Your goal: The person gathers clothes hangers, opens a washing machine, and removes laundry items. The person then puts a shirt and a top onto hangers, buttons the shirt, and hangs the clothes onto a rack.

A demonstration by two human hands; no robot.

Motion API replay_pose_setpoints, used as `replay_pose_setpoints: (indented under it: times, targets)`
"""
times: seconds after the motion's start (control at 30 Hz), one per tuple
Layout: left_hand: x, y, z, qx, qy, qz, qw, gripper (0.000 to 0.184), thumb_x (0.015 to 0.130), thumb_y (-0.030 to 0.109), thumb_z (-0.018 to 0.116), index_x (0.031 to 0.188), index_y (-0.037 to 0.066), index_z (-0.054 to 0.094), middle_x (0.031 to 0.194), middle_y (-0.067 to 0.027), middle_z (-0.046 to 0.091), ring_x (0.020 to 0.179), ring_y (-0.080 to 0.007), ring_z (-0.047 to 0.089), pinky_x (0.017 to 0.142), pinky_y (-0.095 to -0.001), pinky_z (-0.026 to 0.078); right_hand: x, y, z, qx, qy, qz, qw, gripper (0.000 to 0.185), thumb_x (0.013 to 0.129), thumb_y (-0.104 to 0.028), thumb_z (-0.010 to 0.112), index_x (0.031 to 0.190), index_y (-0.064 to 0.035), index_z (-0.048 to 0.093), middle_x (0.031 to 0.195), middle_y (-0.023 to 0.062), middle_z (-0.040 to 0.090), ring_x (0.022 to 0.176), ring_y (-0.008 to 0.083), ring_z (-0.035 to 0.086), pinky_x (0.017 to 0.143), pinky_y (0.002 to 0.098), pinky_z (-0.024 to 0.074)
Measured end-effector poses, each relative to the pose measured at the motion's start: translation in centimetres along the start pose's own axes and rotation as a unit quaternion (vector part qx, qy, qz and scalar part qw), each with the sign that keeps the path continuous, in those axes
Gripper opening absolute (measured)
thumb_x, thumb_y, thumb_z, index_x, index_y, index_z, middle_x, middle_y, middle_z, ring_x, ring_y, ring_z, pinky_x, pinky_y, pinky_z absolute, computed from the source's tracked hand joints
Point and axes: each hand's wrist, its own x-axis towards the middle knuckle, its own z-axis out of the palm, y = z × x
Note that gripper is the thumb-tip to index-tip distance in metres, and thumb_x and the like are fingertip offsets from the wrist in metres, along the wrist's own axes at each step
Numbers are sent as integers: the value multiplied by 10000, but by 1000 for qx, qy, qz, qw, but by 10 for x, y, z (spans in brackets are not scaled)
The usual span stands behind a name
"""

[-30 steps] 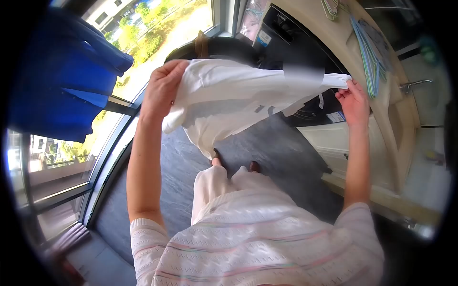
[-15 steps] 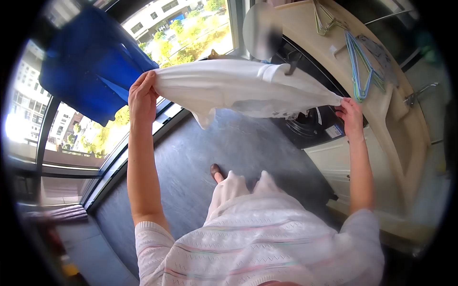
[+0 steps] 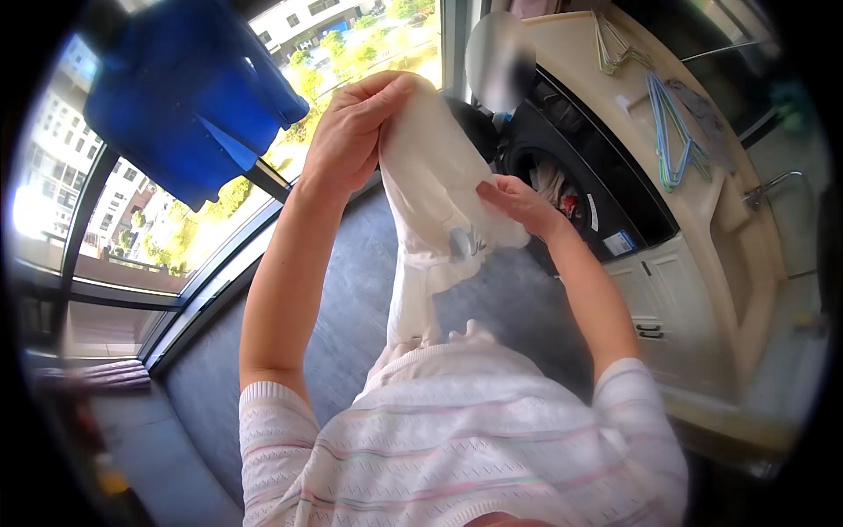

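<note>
A white garment (image 3: 435, 167) with a dark print hangs in folds in front of me, its lower part reaching down near my waist. My left hand (image 3: 356, 127) is closed on its upper edge, left of centre and raised. Lower and to the right, my right hand (image 3: 524, 204) pinches the garment's right side. Behind my right hand stands a black front-loading washing machine (image 3: 606, 189), with pale and red cloth visible in its round opening.
A blue garment (image 3: 189, 101) hangs by the windows at the upper left. On the beige counter (image 3: 571, 39) at the right lie several hangers (image 3: 669, 132) and a grey cloth. A faucet (image 3: 777, 184) is at far right, white cabinet doors (image 3: 672, 303) below the counter.
My right hand has moved left and down, closer to my left hand, which has risen and shifted right. The white garment, stretched sideways before, now hangs down. The washing machine's opening has come into view.
</note>
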Motion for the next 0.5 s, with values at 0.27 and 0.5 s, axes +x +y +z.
replay_pose_setpoints:
  times: [0.27, 0.5]
  targets:
    - [-38, 3, -105, 193, 157, -37, 968, 256, 864, 233, 565, 955, 1, 624, 783, -30, 617, 694, -78, 557, 626, -220, 462, 6, -19, 16, 117, 52, -77, 989, 217, 803, -162, 646, 1000, -75, 616, 867, -9, 634, 762, 76, 596, 636, 239, 514]
    - [-62, -5, -148, 312, 182, -70, 930, 279, 867, 250, 544, 953, -1, 630, 783, -32, 615, 684, -91, 539, 651, -240, 444, 17, -29, 47, 164, 97, -150, 970, 162, 809, -110, 630, 966, -70, 634, 887, 10, 640, 792, 95, 597, 689, 249, 505]
